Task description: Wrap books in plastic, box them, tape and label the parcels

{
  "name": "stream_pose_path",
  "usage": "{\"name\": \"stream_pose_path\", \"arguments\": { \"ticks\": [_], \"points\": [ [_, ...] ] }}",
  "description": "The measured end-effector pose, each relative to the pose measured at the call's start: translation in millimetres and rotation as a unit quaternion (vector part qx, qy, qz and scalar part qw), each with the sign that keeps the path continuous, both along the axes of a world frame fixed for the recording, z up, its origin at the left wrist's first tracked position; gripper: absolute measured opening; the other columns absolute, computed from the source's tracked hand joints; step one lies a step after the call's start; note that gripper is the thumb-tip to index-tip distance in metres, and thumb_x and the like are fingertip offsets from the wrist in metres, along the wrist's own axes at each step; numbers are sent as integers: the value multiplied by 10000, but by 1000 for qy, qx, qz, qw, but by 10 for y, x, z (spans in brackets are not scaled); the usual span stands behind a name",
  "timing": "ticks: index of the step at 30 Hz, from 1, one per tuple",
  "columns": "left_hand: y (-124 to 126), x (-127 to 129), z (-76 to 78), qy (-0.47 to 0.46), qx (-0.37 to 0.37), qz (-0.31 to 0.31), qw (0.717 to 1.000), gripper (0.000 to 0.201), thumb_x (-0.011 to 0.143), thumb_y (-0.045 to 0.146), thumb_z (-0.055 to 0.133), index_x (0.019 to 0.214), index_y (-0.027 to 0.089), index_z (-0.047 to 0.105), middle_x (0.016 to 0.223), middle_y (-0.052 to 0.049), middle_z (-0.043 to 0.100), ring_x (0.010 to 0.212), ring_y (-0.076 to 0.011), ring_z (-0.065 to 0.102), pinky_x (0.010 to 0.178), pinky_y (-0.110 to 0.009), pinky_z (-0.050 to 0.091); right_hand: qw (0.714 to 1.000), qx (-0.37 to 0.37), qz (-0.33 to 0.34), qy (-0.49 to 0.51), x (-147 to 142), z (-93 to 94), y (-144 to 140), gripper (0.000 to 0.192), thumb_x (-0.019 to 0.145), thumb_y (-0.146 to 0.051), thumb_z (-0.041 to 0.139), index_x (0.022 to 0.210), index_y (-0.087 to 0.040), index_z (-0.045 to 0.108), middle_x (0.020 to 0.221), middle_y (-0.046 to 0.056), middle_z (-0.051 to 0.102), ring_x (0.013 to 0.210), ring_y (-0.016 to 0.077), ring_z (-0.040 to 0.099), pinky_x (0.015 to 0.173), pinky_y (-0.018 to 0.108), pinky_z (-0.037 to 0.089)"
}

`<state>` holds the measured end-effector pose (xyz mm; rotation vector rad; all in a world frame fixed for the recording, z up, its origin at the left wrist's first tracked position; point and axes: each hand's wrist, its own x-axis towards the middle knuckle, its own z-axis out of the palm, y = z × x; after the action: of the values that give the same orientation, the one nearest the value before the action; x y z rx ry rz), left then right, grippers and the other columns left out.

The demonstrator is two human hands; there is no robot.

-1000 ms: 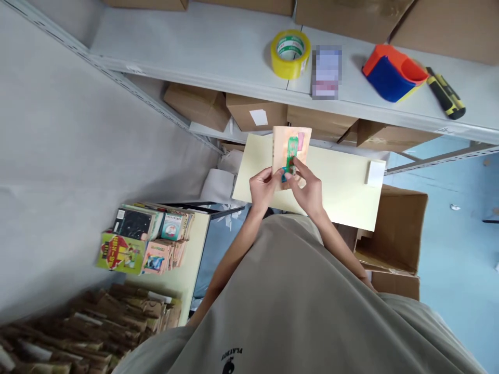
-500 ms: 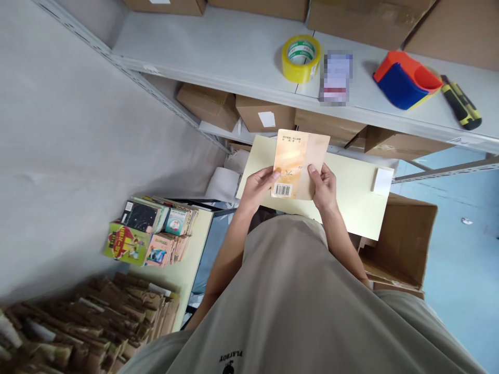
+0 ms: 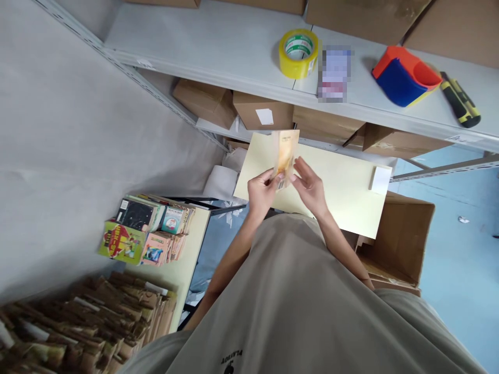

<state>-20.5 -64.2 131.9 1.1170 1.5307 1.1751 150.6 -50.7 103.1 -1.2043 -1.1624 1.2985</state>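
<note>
A thin paperback book [image 3: 286, 153] with an orange and cream cover stands tilted over the pale tabletop [image 3: 339, 192], turned partly edge-on and a little blurred. My left hand [image 3: 263, 193] grips its lower left side, thumb in front and fingers behind. At the book's right edge is my right hand [image 3: 312, 189], its fingers stretched out and apart. Whether its thumb touches the book I cannot tell. The barcode low on the cover is partly hidden by my fingers.
On the shelf ahead lie yellow tape [image 3: 298, 53], a blurred-out phone-shaped item [image 3: 334, 72], a red-blue holder [image 3: 405, 78] and a box cutter [image 3: 460, 101]. Stacked books [image 3: 150, 231] and folded cardboard [image 3: 78, 322] are at left; an open carton [image 3: 407, 239] is at right.
The book has turned from facing me flat to nearly edge-on. My right hand has let go of its right side and opened, while my left hand still holds it.
</note>
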Motion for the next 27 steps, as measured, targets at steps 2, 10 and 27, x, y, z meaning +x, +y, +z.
{"name": "stream_pose_path", "arguments": {
  "ticks": [2,10,27],
  "points": [
    [-81,163,-3,40,19,-26,999,338,1014,563,943,1194,276,952,1105,-53,933,1068,-336,884,1032,-443,712,1000,-2,3,-3,-54,27,-37,839,965,-852,909,1594,-312,782,1620,111,809,1578,377,735,1273,534,699],
    [-77,39,-110,39,87,-30,995,644,1079,635,860,1620,300,760,1783,-146,695,1572,-364,716,1274,-521,644,997,-47,-22,56,342,11,166,624,942,-902,887,1081,-295,845,1059,53,903,1044,303,887,889,444,780],
    [18,-19,-46,-114,-7,33,993,551,861,698,1034,1065,195,942,1097,-87,951,1032,-293,902,946,-400,737,990,42,-38,-127,241,96,-42,875,1061,-862,774,1754,-337,679,1837,98,652,1739,405,597,1395,670,585]
  ]
}}
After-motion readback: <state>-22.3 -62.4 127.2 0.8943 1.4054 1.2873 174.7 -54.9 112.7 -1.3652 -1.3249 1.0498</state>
